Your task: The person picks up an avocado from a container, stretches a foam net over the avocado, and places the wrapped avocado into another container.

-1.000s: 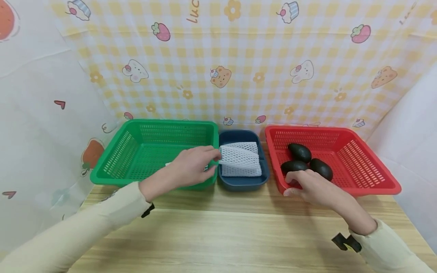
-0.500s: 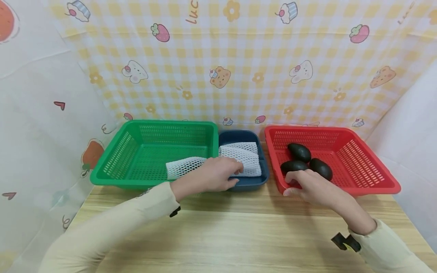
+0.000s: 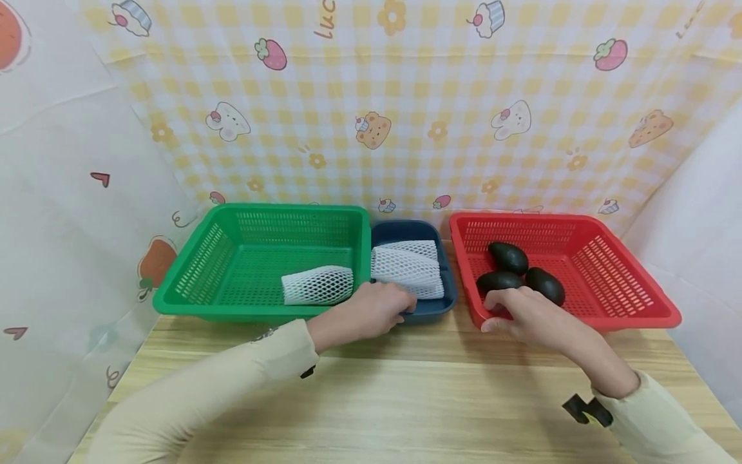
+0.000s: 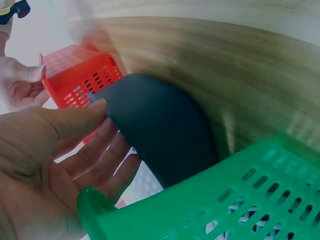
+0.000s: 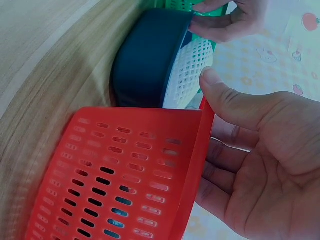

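Note:
My left hand (image 3: 373,310) grips the front rim of a dark blue plastic basin (image 4: 155,117), thumb outside and fingers over the inner side. White foam fruit nets (image 3: 408,267) lie flat in that basin. On the right, my right hand (image 3: 530,321) holds the near left corner rim of a red slotted basket (image 5: 115,175), its thumb on the outside. Three dark avocados (image 3: 545,287) lie inside the red basket close to the fingers. A single foam net (image 3: 317,286) lies in the green basket (image 3: 199,308), just left of my left hand.
All three containers stand in a row at the back of a wooden table (image 3: 371,399). A yellow checked cloth (image 3: 324,84) hangs right behind them, with white cloth at both sides. The green basket's side adjoins the blue basin.
My left hand has moved right and toward me, from the green basket's right rim over to the blue basin's front rim. The right hand has stayed in place.

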The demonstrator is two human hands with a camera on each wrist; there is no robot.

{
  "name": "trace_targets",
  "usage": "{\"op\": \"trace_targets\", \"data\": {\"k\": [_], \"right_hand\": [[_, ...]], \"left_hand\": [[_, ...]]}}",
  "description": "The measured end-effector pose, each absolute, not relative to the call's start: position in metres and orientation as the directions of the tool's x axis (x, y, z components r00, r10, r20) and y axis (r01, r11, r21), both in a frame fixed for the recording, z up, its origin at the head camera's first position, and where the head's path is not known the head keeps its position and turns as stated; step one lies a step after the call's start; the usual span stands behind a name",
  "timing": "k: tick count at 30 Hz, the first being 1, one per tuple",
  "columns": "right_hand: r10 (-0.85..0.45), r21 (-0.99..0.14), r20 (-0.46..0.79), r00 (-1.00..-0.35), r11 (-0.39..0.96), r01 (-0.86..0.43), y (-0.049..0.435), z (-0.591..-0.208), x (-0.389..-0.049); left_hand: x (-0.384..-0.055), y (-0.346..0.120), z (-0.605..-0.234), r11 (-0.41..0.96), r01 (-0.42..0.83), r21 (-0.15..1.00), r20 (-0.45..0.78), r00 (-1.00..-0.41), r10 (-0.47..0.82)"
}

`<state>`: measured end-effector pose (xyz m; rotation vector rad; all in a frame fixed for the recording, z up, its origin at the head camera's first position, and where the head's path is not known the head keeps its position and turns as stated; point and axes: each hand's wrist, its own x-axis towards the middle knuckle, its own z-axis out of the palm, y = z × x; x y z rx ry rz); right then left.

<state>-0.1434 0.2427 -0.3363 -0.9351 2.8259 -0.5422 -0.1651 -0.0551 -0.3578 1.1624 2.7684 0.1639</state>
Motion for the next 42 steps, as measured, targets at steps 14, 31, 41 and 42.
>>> {"op": "trace_targets", "data": {"k": [14, 31, 41, 42], "right_hand": [[-0.593, -0.373, 0.004, -0.805, 0.746, -0.552, 0.242, -0.334, -0.143], [-0.634, -0.413, -0.050, -0.772, 0.717, -0.562, 0.247, -0.332, -0.150], [-0.634, -0.437, -0.072, -0.770, 0.714, -0.547, 0.270, -0.321, -0.169], [-0.627, -0.434, -0.068, -0.776, 0.719, -0.543, 0.273, -0.319, -0.172]], "left_hand": [[-0.166, -0.051, -0.365, 0.715, 0.688, 0.124, -0.071, -0.712, 0.698], [-0.163, -0.050, -0.364, 0.722, 0.690, 0.054, -0.085, -0.717, 0.691], [-0.162, -0.050, -0.366, 0.707, 0.706, 0.026, -0.064, -0.705, 0.706], [-0.162, -0.049, -0.366, 0.708, 0.706, 0.024, -0.063, -0.706, 0.706]]}}
